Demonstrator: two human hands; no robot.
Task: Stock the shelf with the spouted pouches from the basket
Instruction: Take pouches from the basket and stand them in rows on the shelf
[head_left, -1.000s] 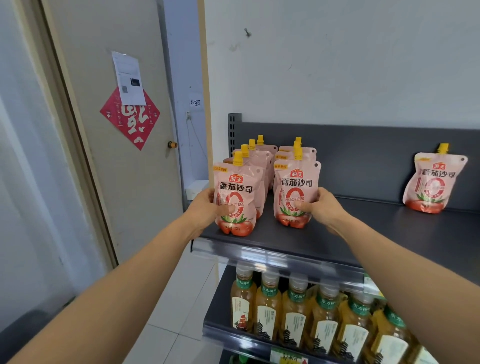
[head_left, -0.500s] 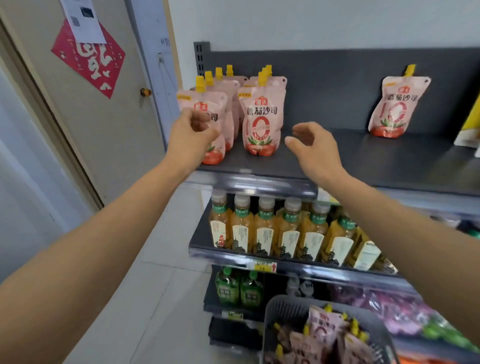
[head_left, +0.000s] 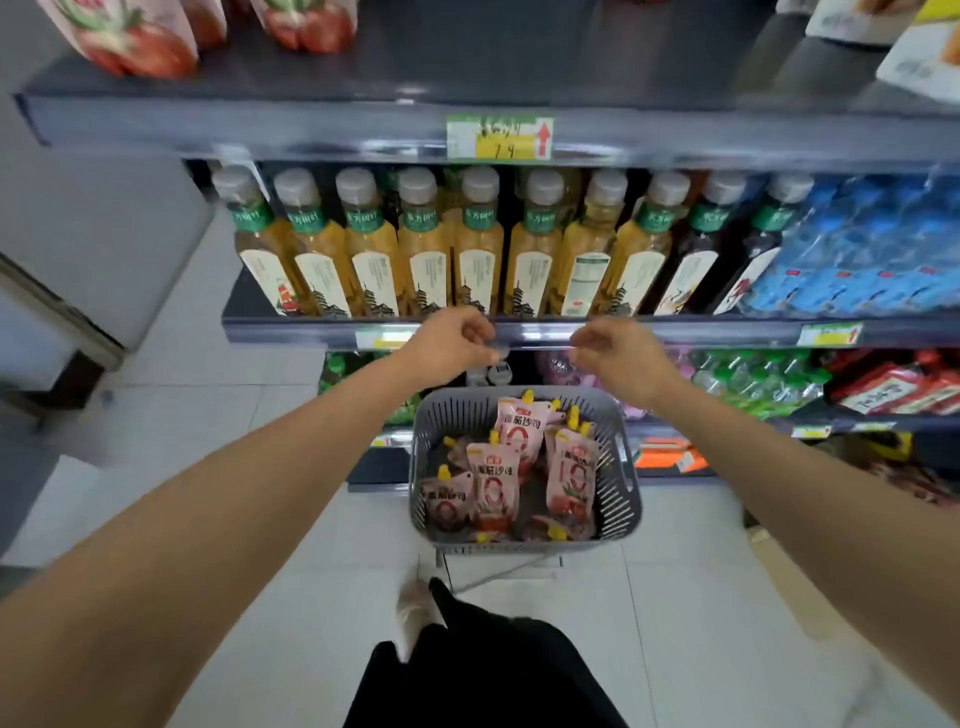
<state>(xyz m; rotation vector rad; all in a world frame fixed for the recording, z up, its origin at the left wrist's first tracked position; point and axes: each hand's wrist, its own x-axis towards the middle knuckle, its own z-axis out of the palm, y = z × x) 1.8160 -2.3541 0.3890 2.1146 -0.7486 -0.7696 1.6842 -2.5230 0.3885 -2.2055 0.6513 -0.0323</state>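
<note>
The left hand (head_left: 451, 340) and the right hand (head_left: 618, 364) are seen loosely curled and empty, held apart above the grey basket (head_left: 621, 499). Pink spouted pouches (head_left: 492, 480) are stood and heaped inside the basket, which is set on the pale floor before the shelving. Behind the hands, a row of tea bottles (head_left: 426, 249) is lined up on the middle shelf. On the top shelf (head_left: 311, 83), more pouches are cut off by the frame's upper edge. Open room is left between those pouches and the boxes at the shelf's right end.
</note>
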